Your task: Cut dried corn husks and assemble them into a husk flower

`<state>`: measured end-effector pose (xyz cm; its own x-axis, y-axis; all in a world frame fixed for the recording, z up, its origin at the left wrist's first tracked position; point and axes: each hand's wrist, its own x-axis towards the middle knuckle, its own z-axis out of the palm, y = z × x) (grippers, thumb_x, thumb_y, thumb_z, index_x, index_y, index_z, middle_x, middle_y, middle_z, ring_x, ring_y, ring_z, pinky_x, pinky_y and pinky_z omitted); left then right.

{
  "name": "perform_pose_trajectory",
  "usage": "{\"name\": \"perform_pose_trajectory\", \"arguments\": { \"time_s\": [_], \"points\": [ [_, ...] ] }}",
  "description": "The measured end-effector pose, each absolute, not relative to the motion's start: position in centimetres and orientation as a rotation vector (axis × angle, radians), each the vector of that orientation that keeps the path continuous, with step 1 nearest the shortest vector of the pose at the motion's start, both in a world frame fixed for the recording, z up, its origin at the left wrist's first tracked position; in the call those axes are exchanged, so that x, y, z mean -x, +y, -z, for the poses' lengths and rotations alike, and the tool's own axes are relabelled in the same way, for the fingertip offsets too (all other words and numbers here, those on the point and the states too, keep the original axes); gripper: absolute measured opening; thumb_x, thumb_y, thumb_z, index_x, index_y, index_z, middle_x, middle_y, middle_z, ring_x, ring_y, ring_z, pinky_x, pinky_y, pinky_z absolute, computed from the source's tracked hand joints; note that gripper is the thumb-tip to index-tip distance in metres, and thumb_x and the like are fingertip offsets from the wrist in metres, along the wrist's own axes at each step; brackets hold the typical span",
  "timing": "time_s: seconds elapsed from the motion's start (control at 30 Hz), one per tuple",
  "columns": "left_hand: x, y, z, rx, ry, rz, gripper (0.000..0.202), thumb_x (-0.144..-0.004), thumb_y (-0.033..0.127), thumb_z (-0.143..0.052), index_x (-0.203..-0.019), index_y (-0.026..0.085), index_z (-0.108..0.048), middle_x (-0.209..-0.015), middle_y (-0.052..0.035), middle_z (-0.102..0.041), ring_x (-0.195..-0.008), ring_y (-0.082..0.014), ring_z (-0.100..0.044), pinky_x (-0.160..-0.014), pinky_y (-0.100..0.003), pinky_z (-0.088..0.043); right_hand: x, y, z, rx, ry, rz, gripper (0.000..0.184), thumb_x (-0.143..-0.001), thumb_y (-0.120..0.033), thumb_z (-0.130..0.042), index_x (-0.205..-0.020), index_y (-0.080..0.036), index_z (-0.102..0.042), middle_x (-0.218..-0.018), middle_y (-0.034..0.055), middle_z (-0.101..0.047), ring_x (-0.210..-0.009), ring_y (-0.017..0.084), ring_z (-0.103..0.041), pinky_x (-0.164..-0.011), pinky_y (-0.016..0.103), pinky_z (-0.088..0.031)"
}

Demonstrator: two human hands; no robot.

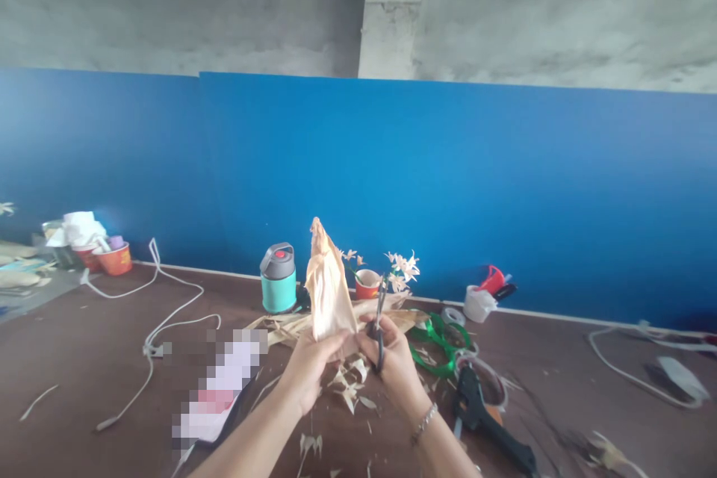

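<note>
My left hand is closed on the lower end of a pale dried corn husk, holding it upright above the brown table. My right hand grips a pair of dark-handled scissors, blades pointing up just to the right of the husk. A bracelet sits on my right wrist. Husk trimmings lie scattered on the table under both hands, and a pile of husk strips lies behind them.
A teal bottle with grey lid, a red cup with husk flowers, green ribbon, a black glue gun, white cords, cups at far left and a white container stand before the blue wall panel.
</note>
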<state>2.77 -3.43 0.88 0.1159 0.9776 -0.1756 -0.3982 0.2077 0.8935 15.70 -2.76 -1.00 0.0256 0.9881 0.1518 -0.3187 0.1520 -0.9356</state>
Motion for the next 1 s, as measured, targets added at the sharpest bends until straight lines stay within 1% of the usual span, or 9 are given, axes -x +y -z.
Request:
{"name": "perform_pose_trajectory", "arguments": {
  "time_s": [0.13,0.3,0.4,0.5,0.6,0.7,0.8,0.9,1.0],
  "points": [
    [-2.9,-3.6,-1.0,-0.767,0.968,-1.227,0.028,-0.060,0.025,-0.074,-0.084,0.012,-0.069,-0.071,-0.0074,-0.073,-0.062,-0.0187,-0.066,-0.052,-0.023,-0.042,-15.8,-2.7,1.1,0.941,-1.142,-1.095,0.035,-0.058,-0.025,-0.075,-0.084,-0.017,-0.053,-0.057,-0.0060,-0.051,-0.047,0.007,-0.040,-0.045,0.019,-0.031],
    [-2.8,-3.5,-0.9,-0.742,1.022,-1.256,0.032,-0.059,0.025,-0.075,-0.089,0.014,-0.068,-0.075,-0.0068,-0.073,-0.067,-0.0195,-0.066,-0.054,-0.024,-0.043,-15.9,-3.0,0.9,1.023,-1.255,-0.949,0.028,-0.065,-0.026,-0.069,-0.087,-0.017,-0.054,-0.058,-0.0043,-0.052,-0.050,0.009,-0.043,-0.048,0.021,-0.035],
    [-2.4,-3.0,-0.7,-0.682,1.066,-1.353,0.032,-0.057,0.026,-0.076,-0.086,0.013,-0.068,-0.073,-0.0068,-0.073,-0.065,-0.0189,-0.066,-0.054,-0.024,-0.045,-15.6,-3.1,0.7,0.996,-1.166,-1.042,0.030,-0.065,-0.031,-0.069,-0.086,-0.017,-0.053,-0.058,-0.0053,-0.050,-0.049,0.008,-0.041,-0.046,0.020,-0.033],
    [-2.1,-2.6,-0.7,-0.610,1.027,-1.466,0.028,-0.056,0.025,-0.077,-0.079,0.012,-0.068,-0.069,-0.0059,-0.071,-0.064,-0.0183,-0.065,-0.056,-0.024,-0.047,-15.0,-3.3,0.8,1.003,-1.162,-1.193,0.036,-0.062,-0.040,-0.072,-0.084,-0.017,-0.055,-0.059,-0.0042,-0.051,-0.051,0.010,-0.045,-0.046,0.020,-0.034],
    [-2.0,-2.5,-0.8,-0.540,1.032,-1.483,0.028,-0.055,0.028,-0.077,-0.075,0.012,-0.066,-0.062,-0.0033,-0.068,-0.055,-0.0166,-0.063,-0.050,-0.024,-0.046,-14.2,-3.6,1.6,1.009,-1.253,-1.358,0.039,-0.060,-0.043,-0.074,-0.081,-0.016,-0.055,-0.059,-0.0032,-0.053,-0.052,0.010,-0.046,-0.046,0.020,-0.035],
    [-2.2,-2.6,-1.1,-0.473,1.012,-1.522,0.029,-0.055,0.026,-0.077,-0.077,0.013,-0.065,-0.064,-0.0019,-0.068,-0.055,-0.0146,-0.062,-0.049,-0.023,-0.047,-13.4,-3.9,2.7,0.934,-1.324,-1.404,0.040,-0.059,-0.040,-0.076,-0.081,-0.015,-0.056,-0.060,-0.0044,-0.053,-0.054,0.009,-0.046,-0.050,0.020,-0.036],
    [-2.4,-2.9,-1.5,-0.447,1.002,-1.534,0.026,-0.056,0.025,-0.076,-0.077,0.014,-0.064,-0.063,-0.0004,-0.067,-0.052,-0.0129,-0.061,-0.047,-0.021,-0.047,-13.0,-4.2,3.2,0.894,-1.348,-1.349,0.035,-0.062,-0.036,-0.075,-0.083,-0.015,-0.057,-0.065,-0.0036,-0.055,-0.058,0.010,-0.048,-0.055,0.021,-0.038],
    [-2.5,-3.2,-1.5,-0.506,0.996,-1.455,0.026,-0.057,0.026,-0.074,-0.077,0.014,-0.063,-0.058,-0.0005,-0.065,-0.046,-0.0139,-0.059,-0.041,-0.022,-0.044,-12.8,-4.2,2.7,0.890,-1.230,-1.261,0.033,-0.064,-0.033,-0.074,-0.087,-0.017,-0.056,-0.066,-0.0036,-0.054,-0.060,0.011,-0.048,-0.056,0.021,-0.039],
    [-2.7,-3.6,-1.1,-0.590,1.006,-1.343,0.026,-0.058,0.028,-0.073,-0.077,0.012,-0.065,-0.056,-0.0030,-0.066,-0.045,-0.0166,-0.060,-0.038,-0.023,-0.042,-12.9,-4.1,1.8,0.886,-1.050,-1.174,0.040,-0.059,-0.030,-0.077,-0.091,-0.019,-0.054,-0.065,-0.0049,-0.050,-0.059,0.011,-0.047,-0.053,0.020,-0.040]
  ]
}}
